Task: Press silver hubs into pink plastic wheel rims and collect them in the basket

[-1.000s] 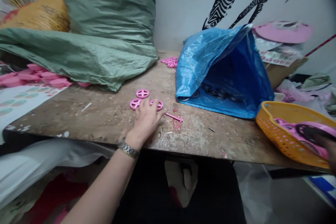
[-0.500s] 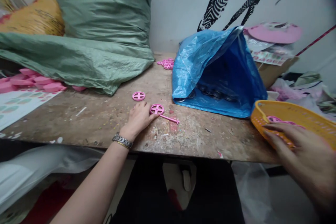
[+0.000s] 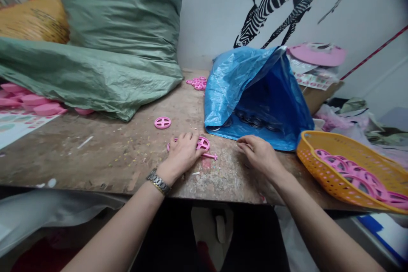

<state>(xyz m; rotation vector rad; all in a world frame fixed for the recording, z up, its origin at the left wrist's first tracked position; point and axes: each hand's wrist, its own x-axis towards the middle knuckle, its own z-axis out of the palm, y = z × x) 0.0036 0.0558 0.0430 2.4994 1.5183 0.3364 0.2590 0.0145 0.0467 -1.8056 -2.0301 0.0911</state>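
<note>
Where the bench runs across the scene, it carries everything else here. Green sack is next in size, far left, its lower folds slumped on the bench. Blue bag: far, right of centre, mouth facing near-right, dark round parts inside. Yellow basket sits near right with a wheel pile, all pink, in it.

Hands are apart from each other. Left hand lies palm down near centre, fingers loosely spread over 2 pink wheels, 1 showing to its left, 1 to its right. Right hand is just on the near side of the bag, fingers bent, thumb close to fingertips; can't tell if it's pinching anything. 1 loose wheel lies flat, far side and left of the left hand, clear of it. Pink rod, smallest, lies just right of the left thumb.
</note>
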